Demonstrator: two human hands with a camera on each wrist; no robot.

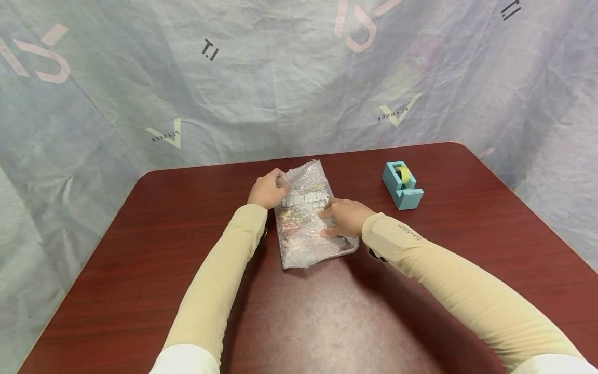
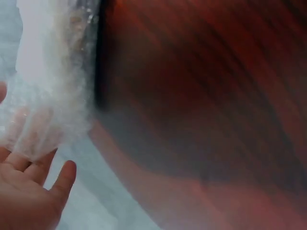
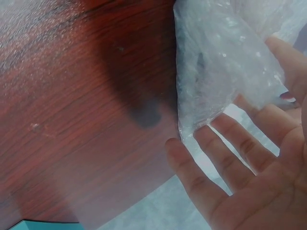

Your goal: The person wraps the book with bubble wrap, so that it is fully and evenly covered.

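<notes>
A flat package in clear bubble wrap (image 1: 303,228) lies on the table, with a blurred colourful print showing through. My left hand (image 1: 269,190) grips the wrap at its far left edge. The left wrist view shows fingers of the left hand (image 2: 29,191) through the clear layer, the little finger apart from it. Over the package's right side, my right hand (image 1: 348,217) touches the wrap with spread fingers. Closer up, fingertips of the right hand (image 3: 254,167) meet the edge of the bubble wrap (image 3: 216,67), fairly straight. The package's underside is hidden.
A light-blue tape dispenser (image 1: 403,185) with a yellow roll stands right of the package, toward the back. The dark red wooden table (image 1: 154,249) has rounded far corners. Printed grey cloth (image 1: 261,93) hangs behind it.
</notes>
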